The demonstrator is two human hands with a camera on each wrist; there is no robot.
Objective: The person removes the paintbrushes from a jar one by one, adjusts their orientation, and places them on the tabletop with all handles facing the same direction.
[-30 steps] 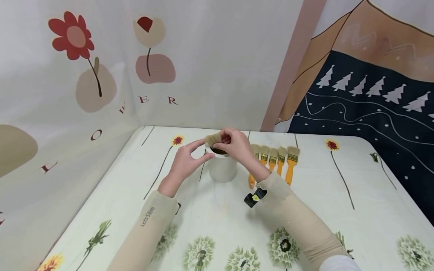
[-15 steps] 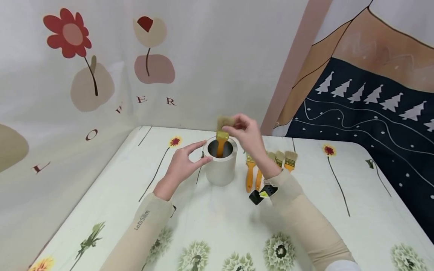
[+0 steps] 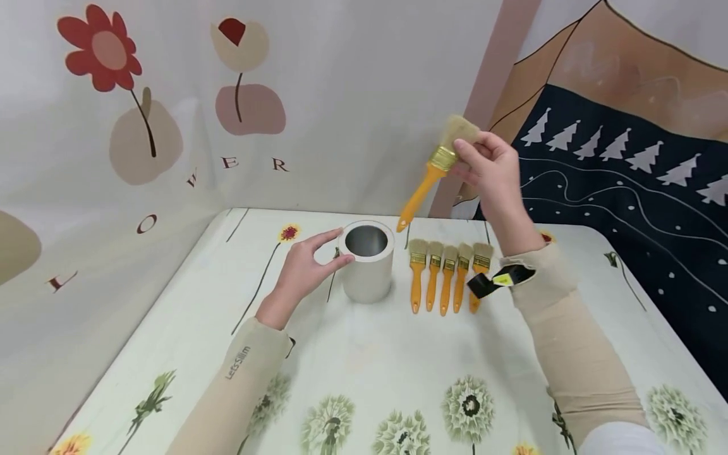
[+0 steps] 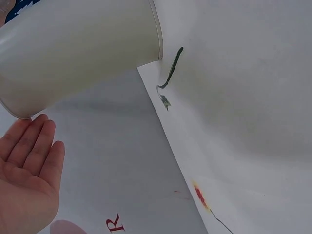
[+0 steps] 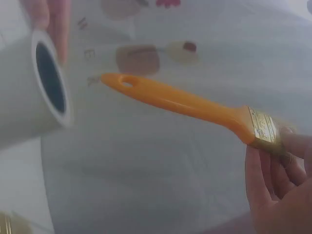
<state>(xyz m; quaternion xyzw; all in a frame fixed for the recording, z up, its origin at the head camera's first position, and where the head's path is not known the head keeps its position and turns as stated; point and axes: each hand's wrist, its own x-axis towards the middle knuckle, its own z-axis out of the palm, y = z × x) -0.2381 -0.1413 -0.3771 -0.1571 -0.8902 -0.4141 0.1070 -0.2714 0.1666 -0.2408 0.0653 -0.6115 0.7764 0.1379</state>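
My right hand is raised above the table and pinches a paintbrush by its bristle end. The brush's orange handle slants down to the left, its tip above and right of a white cylindrical canister. The right wrist view shows the gold ferrule close to the fingertips and the handle pointing toward the canister's mouth. The canister stands upright, with bare grey metal visible inside. My left hand touches its rim from the left, thumb in front and index finger behind; the left wrist view shows the other fingers extended.
Right of the canister, several orange-handled paintbrushes lie side by side, bristles away from me. The right wrist strap partly covers the rightmost one. A flower-printed cloth covers the table, and a hanging fabric wall stands behind it.
The right hand has lifted the paintbrush out of the canister, handle last, and carried it up and to the right. The left hand has stayed at the rim.
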